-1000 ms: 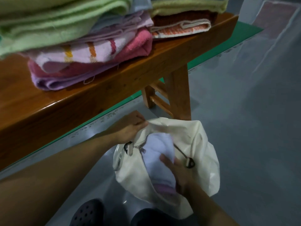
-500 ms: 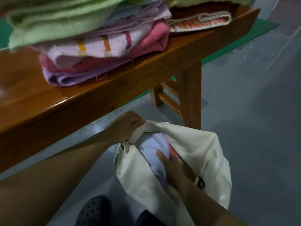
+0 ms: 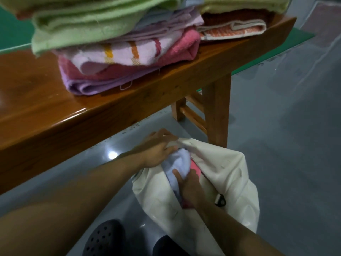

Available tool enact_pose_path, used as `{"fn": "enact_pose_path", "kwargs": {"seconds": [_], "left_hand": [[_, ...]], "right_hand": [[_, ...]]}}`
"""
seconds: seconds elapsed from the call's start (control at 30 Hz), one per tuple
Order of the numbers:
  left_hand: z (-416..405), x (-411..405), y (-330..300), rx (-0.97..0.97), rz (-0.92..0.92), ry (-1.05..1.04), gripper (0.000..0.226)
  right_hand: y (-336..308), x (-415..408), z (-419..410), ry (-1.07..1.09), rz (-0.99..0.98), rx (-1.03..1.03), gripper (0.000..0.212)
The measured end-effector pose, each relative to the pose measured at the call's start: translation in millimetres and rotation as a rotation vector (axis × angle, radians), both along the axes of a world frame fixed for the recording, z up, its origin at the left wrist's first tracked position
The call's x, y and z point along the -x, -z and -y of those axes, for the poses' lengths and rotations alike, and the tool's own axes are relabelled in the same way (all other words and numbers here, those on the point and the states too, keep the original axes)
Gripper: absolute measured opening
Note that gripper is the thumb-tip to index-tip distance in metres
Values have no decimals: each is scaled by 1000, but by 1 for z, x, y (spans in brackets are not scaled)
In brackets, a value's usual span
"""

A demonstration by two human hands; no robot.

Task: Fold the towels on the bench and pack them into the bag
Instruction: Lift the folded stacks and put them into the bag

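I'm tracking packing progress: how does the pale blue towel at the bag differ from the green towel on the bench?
The pale blue towel is bunched in the mouth of the cream bag, gripped by the right hand; the green towel lies folded atop the stack on the bench, untouched. Both are soft cloth.

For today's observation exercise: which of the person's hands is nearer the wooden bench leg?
Left. The left hand grips the bag's rim just beside the bench leg; the right hand sits lower, toward the camera.
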State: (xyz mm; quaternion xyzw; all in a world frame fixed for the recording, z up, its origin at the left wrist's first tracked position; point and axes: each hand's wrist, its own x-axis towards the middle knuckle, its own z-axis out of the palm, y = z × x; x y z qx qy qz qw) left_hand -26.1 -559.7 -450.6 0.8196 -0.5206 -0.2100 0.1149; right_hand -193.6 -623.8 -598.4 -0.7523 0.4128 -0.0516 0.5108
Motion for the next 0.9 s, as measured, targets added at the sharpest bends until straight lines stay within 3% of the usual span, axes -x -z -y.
{"fn": "enact_pose_path", "kwargs": {"seconds": [0.03,0.17,0.23,0.3,0.47,0.6,0.77,0.9], "left_hand": [[-1,5,1,-4,3,-4,45],[-4,19,-2,-33,39,-1,53],[-5,24,-8,-66,53,8,58],[-6,28,-17,-80,71,15,59],[-7,38,-56,-40,73,1,61],[-8,52,-102,73,139,50,61],[2,65,-149,221,121,123,60],[12,80,-180,291,66,118,56]], "right_hand": [[-10,5,8,-31,-26,54,74],[-35,18,25,-17,-11,258,60],[-54,26,25,29,65,490,58],[-57,37,29,25,208,545,46],[-104,51,48,-44,109,563,47],[-166,50,65,-41,231,772,41],[-260,44,83,141,419,926,31],[-336,34,112,362,530,802,35]]}}
